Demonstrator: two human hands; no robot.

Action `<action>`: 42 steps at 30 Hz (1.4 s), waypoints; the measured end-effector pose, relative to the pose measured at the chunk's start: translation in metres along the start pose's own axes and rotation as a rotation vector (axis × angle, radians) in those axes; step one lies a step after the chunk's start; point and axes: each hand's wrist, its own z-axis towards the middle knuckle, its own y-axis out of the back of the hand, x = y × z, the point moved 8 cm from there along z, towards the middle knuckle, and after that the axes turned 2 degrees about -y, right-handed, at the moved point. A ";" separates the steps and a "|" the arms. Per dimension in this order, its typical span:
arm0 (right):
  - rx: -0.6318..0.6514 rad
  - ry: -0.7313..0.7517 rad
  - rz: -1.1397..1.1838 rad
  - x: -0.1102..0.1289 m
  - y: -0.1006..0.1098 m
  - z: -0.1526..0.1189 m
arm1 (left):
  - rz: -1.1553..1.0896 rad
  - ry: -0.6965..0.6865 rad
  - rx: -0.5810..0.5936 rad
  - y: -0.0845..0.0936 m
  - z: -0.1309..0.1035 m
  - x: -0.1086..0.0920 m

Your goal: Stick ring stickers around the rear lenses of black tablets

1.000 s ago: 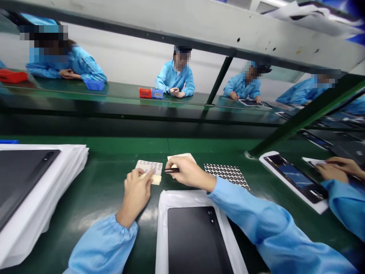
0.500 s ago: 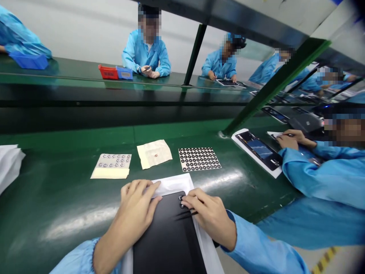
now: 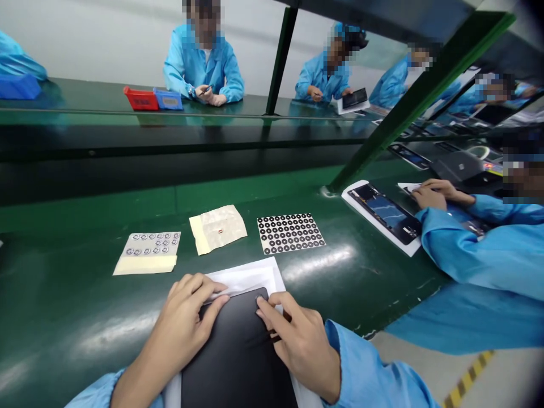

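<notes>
A red plastic bin (image 3: 142,100) adjoins a blue plastic bin (image 3: 170,100), contents hidden. On the glossy green bench (image 3: 106,306), a smooth black rectangular panel (image 3: 236,351) lies on a creased white wrapper (image 3: 274,275). The left hand (image 3: 187,314)'s fingers bunch at its top edge, thumb apart; whether they pinch, I cannot tell. The right hand (image 3: 304,345) grips slim black tweezers (image 3: 275,338), one fingertip touching the panel's corner.

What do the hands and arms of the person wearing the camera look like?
The left hand and right hand are bare; no gloves or rings show. The left sleeve and right sleeve are plain, loose, light-blue cloth.
</notes>
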 end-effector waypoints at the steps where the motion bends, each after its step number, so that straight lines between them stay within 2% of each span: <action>1: 0.000 0.005 0.001 -0.001 0.000 0.001 | 0.002 -0.006 -0.001 0.000 0.000 0.000; 11: 0.064 0.123 0.065 -0.021 -0.002 0.006 | 0.003 -0.044 -0.039 0.003 0.000 -0.005; 14: 0.134 0.163 0.042 -0.029 -0.004 0.013 | 0.002 -0.059 -0.060 0.003 -0.002 -0.007; 19: 0.310 0.391 0.138 -0.041 -0.008 0.035 | 0.023 -0.087 -0.134 0.003 -0.004 -0.012; 22: 0.295 0.556 0.099 -0.039 -0.009 0.035 | 0.036 -0.092 -0.133 0.003 -0.003 -0.013; 24: 0.235 0.586 0.074 -0.036 -0.009 0.031 | 0.039 -0.092 -0.122 0.003 -0.002 -0.013; 26: 0.161 0.499 0.140 -0.037 -0.005 0.030 | 0.035 -0.097 -0.108 0.003 -0.002 -0.013; 27: 0.116 0.398 0.211 -0.042 0.000 0.031 | 0.033 -0.101 -0.102 0.003 -0.002 -0.014; 29: 0.020 0.117 0.379 -0.058 0.009 0.034 | 0.030 -0.110 -0.090 0.004 -0.003 -0.014; 31: -0.013 -0.177 0.510 -0.074 0.012 0.034 | 0.024 -0.111 -0.085 0.005 -0.004 -0.015; 33: 0.052 -0.391 0.629 -0.080 0.007 0.032 | 0.008 -0.110 -0.090 0.008 -0.004 -0.015; 35: 0.163 -0.521 0.757 -0.076 -0.004 0.030 | -0.013 -0.112 -0.103 0.011 -0.005 -0.017; 40: 0.304 -0.634 0.979 -0.061 -0.024 0.027 | -0.017 -0.120 -0.125 0.015 -0.005 -0.019; 42: 0.406 -0.712 1.110 -0.056 -0.037 0.022 | -0.022 -0.103 -0.123 0.014 -0.004 -0.017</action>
